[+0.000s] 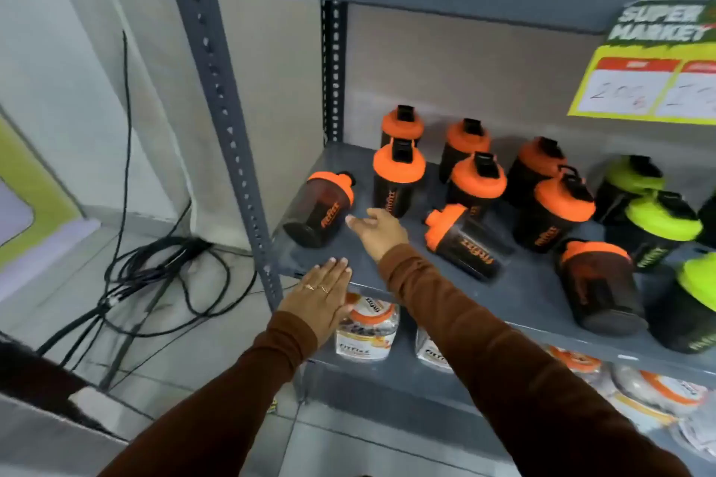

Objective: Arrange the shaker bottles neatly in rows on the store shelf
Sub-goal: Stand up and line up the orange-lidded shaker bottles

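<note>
Right hand (pixel 377 230) open, empty, reaching toward toppled black shaker bottle with orange lid (pixel 319 211) near grey metal shelf (pixel 519 294) left front corner, likely to stand it. Left hand (pixel 323 296) flat, fingers together, bracing on shelf front edge. Other bottles behind mostly upright, two more lying.

Grey metal shelf (pixel 523 294) carries shaker bottles (pixel 399 178) — some upright, some toppled.

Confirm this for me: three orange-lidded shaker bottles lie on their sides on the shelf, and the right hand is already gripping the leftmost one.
Not quite. The head view shows the right hand open and reaching toward the leftmost fallen bottle, not yet gripping it. The rest holds: three orange-lidded bottles lie on their sides on the shelf, including the middle one and the right one.
</note>
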A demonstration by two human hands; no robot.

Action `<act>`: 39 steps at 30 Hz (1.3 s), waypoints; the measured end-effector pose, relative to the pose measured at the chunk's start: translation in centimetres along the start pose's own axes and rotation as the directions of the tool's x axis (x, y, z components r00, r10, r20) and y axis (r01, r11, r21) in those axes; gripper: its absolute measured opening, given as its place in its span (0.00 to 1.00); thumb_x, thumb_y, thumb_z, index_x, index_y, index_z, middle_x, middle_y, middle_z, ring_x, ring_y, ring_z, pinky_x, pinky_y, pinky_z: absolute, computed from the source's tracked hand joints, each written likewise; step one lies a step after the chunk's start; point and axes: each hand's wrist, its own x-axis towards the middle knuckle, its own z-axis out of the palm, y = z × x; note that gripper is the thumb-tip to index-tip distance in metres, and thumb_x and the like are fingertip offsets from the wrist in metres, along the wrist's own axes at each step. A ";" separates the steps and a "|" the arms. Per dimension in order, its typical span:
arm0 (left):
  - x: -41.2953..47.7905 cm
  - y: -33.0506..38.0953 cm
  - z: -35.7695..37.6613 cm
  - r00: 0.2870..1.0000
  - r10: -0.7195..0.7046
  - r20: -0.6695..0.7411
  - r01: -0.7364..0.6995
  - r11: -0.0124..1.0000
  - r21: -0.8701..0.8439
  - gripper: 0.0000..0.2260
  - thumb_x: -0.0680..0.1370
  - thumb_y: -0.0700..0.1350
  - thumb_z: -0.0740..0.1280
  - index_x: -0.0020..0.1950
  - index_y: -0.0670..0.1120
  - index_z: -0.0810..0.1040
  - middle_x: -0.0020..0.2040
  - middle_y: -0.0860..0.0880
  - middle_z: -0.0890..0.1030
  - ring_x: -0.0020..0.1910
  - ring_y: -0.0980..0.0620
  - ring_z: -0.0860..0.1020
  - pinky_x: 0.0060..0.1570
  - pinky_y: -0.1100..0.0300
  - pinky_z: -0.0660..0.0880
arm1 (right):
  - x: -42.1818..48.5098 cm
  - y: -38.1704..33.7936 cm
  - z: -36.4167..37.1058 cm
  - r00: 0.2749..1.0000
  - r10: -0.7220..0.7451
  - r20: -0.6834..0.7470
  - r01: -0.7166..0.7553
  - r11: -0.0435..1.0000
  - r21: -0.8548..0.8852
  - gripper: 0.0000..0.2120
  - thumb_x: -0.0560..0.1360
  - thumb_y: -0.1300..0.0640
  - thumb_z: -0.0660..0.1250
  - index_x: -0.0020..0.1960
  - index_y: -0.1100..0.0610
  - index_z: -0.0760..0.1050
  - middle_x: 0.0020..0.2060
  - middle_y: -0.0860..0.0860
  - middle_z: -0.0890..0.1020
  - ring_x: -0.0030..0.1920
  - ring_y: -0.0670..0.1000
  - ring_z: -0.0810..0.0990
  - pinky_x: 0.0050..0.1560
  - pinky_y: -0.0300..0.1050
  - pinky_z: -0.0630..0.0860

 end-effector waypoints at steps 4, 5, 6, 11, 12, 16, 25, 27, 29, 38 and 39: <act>0.0 -1.4 1.0 0.998 -0.003 -0.060 0.000 0.998 -0.057 0.31 0.80 0.53 0.39 0.55 0.41 0.80 0.54 0.45 0.83 0.53 0.49 0.81 0.49 0.54 0.78 | 2.4 -1.2 2.1 0.996 0.093 0.003 -0.093 0.988 0.125 0.26 0.71 0.46 0.69 0.61 0.62 0.71 0.56 0.62 0.78 0.58 0.59 0.76 0.65 0.58 0.71; 0.0 -1.8 1.2 0.996 0.001 -0.092 -0.006 0.998 -0.059 0.31 0.81 0.52 0.38 0.56 0.42 0.79 0.54 0.45 0.83 0.52 0.49 0.81 0.49 0.54 0.78 | 3.2 -1.3 2.7 0.994 0.108 0.012 -0.108 0.983 0.147 0.21 0.70 0.45 0.69 0.54 0.61 0.74 0.49 0.60 0.77 0.52 0.57 0.76 0.62 0.59 0.73; 0.0 -2.1 1.4 0.995 0.010 -0.095 -0.016 0.998 -0.058 0.30 0.81 0.52 0.38 0.57 0.42 0.79 0.54 0.46 0.83 0.52 0.49 0.81 0.49 0.54 0.78 | 3.6 -1.6 3.1 0.992 0.126 0.025 -0.128 0.976 0.176 0.19 0.69 0.44 0.70 0.49 0.59 0.74 0.46 0.59 0.76 0.49 0.57 0.75 0.61 0.59 0.74; 0.2 -2.4 1.9 0.984 0.037 -0.174 -0.047 0.997 -0.055 0.22 0.80 0.49 0.48 0.55 0.44 0.80 0.53 0.47 0.84 0.51 0.51 0.82 0.50 0.56 0.78 | 5.5 -2.5 4.9 0.957 0.262 0.123 -0.288 0.900 0.327 0.48 0.59 0.39 0.75 0.69 0.64 0.62 0.65 0.60 0.72 0.60 0.63 0.75 0.57 0.58 0.77; 0.2 -2.4 1.9 0.981 0.034 -0.191 -0.044 0.998 -0.048 0.18 0.77 0.49 0.53 0.54 0.45 0.81 0.52 0.47 0.84 0.51 0.51 0.82 0.50 0.57 0.78 | 6.0 -2.3 5.5 0.953 0.274 0.126 -0.301 0.890 0.341 0.53 0.55 0.38 0.76 0.69 0.63 0.61 0.66 0.59 0.71 0.60 0.63 0.75 0.54 0.57 0.78; 0.4 -2.6 1.9 0.972 0.024 -0.232 -0.040 0.997 -0.066 0.16 0.72 0.47 0.59 0.53 0.46 0.82 0.51 0.48 0.84 0.50 0.52 0.82 0.49 0.58 0.78 | 7.9 -2.3 6.0 0.953 0.275 0.130 -0.304 0.882 0.360 0.60 0.46 0.39 0.77 0.71 0.61 0.60 0.68 0.57 0.70 0.64 0.60 0.73 0.63 0.57 0.73; 0.2 -2.3 2.1 0.973 0.004 -0.229 -0.022 0.997 -0.078 0.24 0.59 0.45 0.79 0.53 0.44 0.81 0.51 0.46 0.84 0.50 0.50 0.82 0.49 0.56 0.78 | 5.3 -1.6 5.6 0.984 0.161 0.077 -0.176 0.809 0.561 0.25 0.47 0.51 0.79 0.41 0.60 0.80 0.45 0.58 0.85 0.48 0.59 0.83 0.54 0.59 0.80; 0.2 -2.3 2.1 0.967 0.009 -0.253 -0.031 0.996 -0.081 0.22 0.61 0.45 0.78 0.53 0.43 0.81 0.51 0.46 0.84 0.50 0.50 0.82 0.48 0.55 0.79 | 3.9 -2.1 4.9 0.996 0.074 0.052 -0.091 0.806 0.584 0.15 0.55 0.57 0.78 0.39 0.58 0.79 0.43 0.58 0.85 0.47 0.58 0.83 0.55 0.57 0.79; 0.2 -2.2 2.1 0.957 0.015 -0.290 -0.033 0.998 -0.056 0.17 0.66 0.45 0.74 0.53 0.43 0.81 0.51 0.45 0.84 0.50 0.49 0.82 0.47 0.55 0.79 | 3.0 -2.5 4.0 0.999 0.016 -0.035 0.008 0.808 0.589 0.11 0.60 0.63 0.76 0.38 0.55 0.78 0.39 0.54 0.83 0.42 0.54 0.82 0.47 0.47 0.80; 0.4 -2.0 1.3 0.994 0.000 -0.109 -0.007 0.998 -0.068 0.18 0.74 0.46 0.55 0.52 0.42 0.81 0.51 0.45 0.84 0.50 0.48 0.82 0.47 0.53 0.79 | -0.4 -0.6 1.9 0.929 -0.025 -0.369 0.141 0.945 0.293 0.40 0.57 0.57 0.78 0.64 0.61 0.64 0.61 0.60 0.74 0.60 0.60 0.75 0.63 0.53 0.73; 0.4 -2.0 1.1 0.994 -0.011 -0.106 0.003 0.997 -0.075 0.19 0.77 0.47 0.52 0.52 0.42 0.81 0.50 0.45 0.84 0.49 0.48 0.82 0.46 0.53 0.79 | -0.8 -0.2 1.4 0.930 -0.031 -0.366 0.140 0.951 0.275 0.40 0.60 0.60 0.78 0.66 0.61 0.62 0.62 0.60 0.74 0.61 0.59 0.74 0.63 0.47 0.71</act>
